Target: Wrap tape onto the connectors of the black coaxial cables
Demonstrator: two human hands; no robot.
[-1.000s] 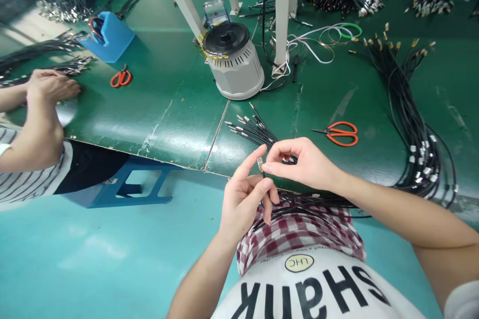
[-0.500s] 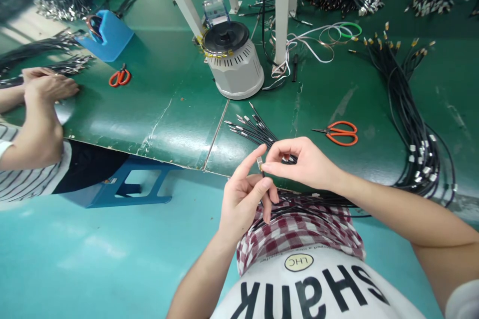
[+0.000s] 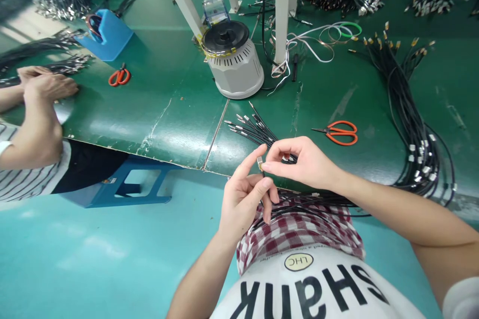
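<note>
1. Centre, low in frame: left hand and right hand meet; both pinch one small metal connector at fingertips, just over the table's near edge.
2. Black cables w/ metal ends fan out just above the hands; more strands run across the checked cloth on the lap.
3. Orange scissors lie right of the hands, apart from them.
4. Grey round machine stands upper centre, white posts beside it.
5. Cable bundle curves down the right side.
6. Far left: a co-worker's hands rest on the green table; second scissors and blue holder nearby.
7. Teal floor lower left, blue stool under the table edge.
</note>
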